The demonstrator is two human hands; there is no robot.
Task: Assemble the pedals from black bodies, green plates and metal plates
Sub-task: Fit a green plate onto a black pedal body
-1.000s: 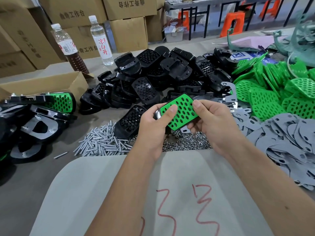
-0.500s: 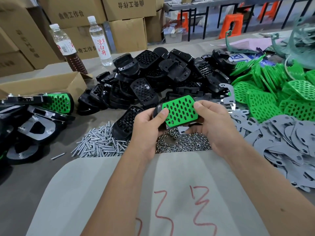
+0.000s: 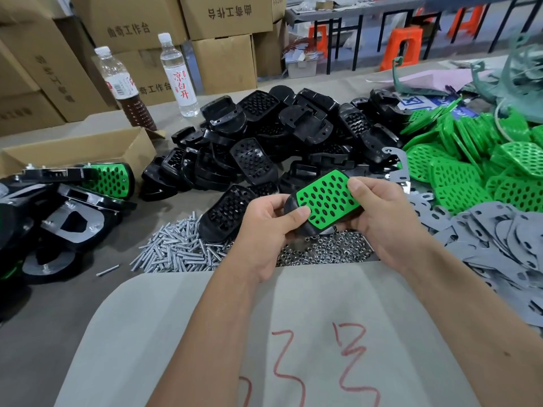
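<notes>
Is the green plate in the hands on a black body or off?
On: the green plate lies over a black body, whose rim shows around it.

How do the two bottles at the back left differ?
The left bottle holds a dark brown liquid low down and leans right; the right bottle looks clear throughout and stands closer to upright. The right bottle's label carries large red characters; the left bottle's label has small print. Both are transparent with white caps.
</notes>
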